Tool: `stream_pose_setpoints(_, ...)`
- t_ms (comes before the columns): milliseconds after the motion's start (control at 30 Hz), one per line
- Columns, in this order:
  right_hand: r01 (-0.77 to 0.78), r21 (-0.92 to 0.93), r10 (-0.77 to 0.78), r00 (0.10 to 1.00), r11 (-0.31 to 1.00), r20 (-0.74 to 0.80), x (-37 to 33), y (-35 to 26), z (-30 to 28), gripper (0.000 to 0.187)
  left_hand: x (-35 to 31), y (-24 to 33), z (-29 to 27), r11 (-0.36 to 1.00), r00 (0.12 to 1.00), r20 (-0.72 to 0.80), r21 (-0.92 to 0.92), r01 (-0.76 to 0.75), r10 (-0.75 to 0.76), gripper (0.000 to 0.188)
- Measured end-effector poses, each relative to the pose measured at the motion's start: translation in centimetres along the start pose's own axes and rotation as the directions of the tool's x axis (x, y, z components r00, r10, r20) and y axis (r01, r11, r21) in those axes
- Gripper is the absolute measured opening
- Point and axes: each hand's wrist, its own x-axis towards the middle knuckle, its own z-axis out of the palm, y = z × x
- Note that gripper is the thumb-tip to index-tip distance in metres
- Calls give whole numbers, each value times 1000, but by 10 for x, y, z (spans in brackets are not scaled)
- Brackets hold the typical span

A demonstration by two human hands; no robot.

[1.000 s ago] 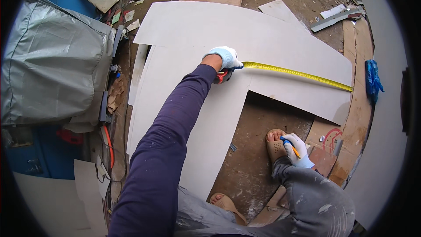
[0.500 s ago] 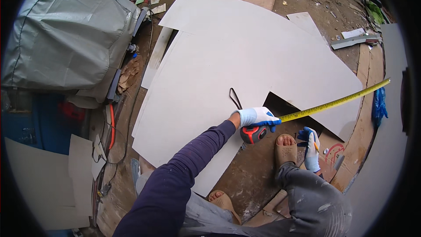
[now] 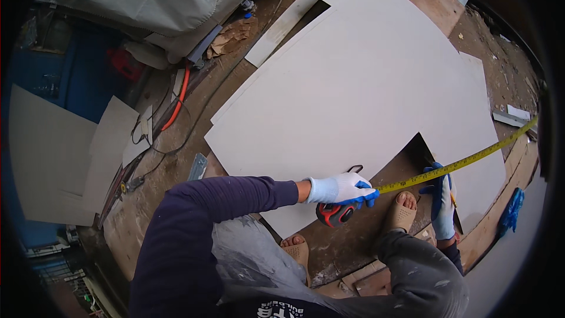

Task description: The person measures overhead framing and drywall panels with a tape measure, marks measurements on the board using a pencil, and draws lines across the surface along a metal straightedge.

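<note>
Your left hand [image 3: 341,189] covers most of the tape measure case [image 3: 334,213], so you can't see its lock. The yellow tape [image 3: 465,162] runs out past the dark rim, its hook unseen. The pencil [image 3: 452,198] in your right hand [image 3: 441,203] barely shows.

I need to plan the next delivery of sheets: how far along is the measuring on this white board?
Done: a notch is cut from the white board. In hand: left hand holds the tape measure, its yellow blade pulled out; right hand holds a pencil. Left: no marks visible.
</note>
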Motion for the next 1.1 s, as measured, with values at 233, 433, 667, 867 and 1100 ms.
stream_pose_setpoints(233, -175, -12, 168, 919, 984, 356, 18, -70, 80, 55, -38, 9, 46, 902, 952, -253, -349, -256, 172, 45)
stream_pose_setpoints(433, -523, -11, 471, 757, 852, 453, -5, -62, 111, 51, -32, 28, 44, 837, 813, -453, -221, -500, 366, 46)
stream_pose_setpoints(667, -586, 137, 489, 765, 799, 420, -14, -64, 137, 47, -25, 29, 42, 857, 729, -616, -163, -488, 298, 51)
stream_pose_setpoints(867, -650, 243, 531, 741, 720, 411, -16, -73, 155, 41, -23, 31, 29, 905, 699, -631, 13, -425, 337, 51)
stream_pose_setpoints(1100, -617, 391, 487, 784, 683, 385, -11, -61, 172, 37, -29, 32, 17, 886, 783, -544, -144, -441, 302, 47)
